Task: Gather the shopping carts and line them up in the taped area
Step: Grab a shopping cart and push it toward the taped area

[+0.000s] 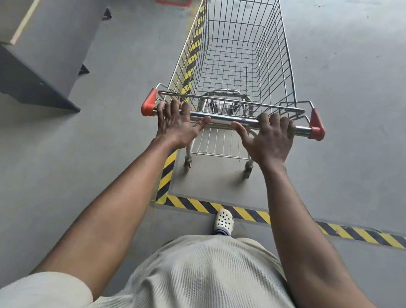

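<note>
You gripped the cart (pixel 278 67) by its bar, with your left hand (pixel 175 122) and right hand (pixel 270 138) curled over it. The cart stood inside the striped tape (pixel 167 172), right by the left line. A crooked push could have rolled its wheels over that line.

The cart (pixel 232 119) stands just right of the tape line (pixel 167 174), with a cabinet (pixel 46 6) well left.

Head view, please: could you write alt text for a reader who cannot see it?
A person's left hand and right hand grip the handle of an empty shopping cart standing just inside a corner of yellow-and-black floor tape. A large grey box stands to the left.
</note>
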{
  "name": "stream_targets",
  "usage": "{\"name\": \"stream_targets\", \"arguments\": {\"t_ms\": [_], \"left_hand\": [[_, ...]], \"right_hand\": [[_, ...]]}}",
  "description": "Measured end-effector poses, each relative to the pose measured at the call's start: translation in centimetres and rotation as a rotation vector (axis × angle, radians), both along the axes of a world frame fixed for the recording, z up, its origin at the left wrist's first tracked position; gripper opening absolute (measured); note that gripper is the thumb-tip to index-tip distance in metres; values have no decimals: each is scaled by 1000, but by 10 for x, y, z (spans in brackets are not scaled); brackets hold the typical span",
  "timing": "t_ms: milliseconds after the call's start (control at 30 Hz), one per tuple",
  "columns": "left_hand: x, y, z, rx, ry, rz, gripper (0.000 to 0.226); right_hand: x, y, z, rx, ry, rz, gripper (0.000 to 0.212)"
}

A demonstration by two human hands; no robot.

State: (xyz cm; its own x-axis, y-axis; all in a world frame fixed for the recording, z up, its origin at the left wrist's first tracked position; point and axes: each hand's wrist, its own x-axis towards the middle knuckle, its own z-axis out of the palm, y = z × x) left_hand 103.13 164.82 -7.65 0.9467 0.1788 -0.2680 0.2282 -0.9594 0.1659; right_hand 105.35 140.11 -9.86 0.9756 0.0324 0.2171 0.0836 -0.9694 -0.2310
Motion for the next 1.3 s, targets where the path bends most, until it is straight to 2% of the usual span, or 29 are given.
{"name": "stream_targets", "arguments": {"t_ms": [267, 500, 600, 833, 1067, 1300], "left_hand": [[-21, -4, -1, -15, 33, -3, 92], [-24, -9, 12, -67, 9, -5, 75], [-17, -10, 14, -78, 36, 12, 80], [12, -9, 16, -71, 36, 5, 76], [54, 19, 22, -63, 87, 27, 74], [96, 47, 16, 30, 202, 2, 98]], "right_hand": [[-20, -6, -6, -27, -54, -3, 84], [-18, -7, -4, -4, -27, 4, 80], [-7, -8, -2, -11, 15, 13, 81], [28, -11, 6, 13, 81, 20, 87], [66, 6, 17, 53, 108, 91, 72], [83, 27, 15, 31, 136, 110, 61]]}}
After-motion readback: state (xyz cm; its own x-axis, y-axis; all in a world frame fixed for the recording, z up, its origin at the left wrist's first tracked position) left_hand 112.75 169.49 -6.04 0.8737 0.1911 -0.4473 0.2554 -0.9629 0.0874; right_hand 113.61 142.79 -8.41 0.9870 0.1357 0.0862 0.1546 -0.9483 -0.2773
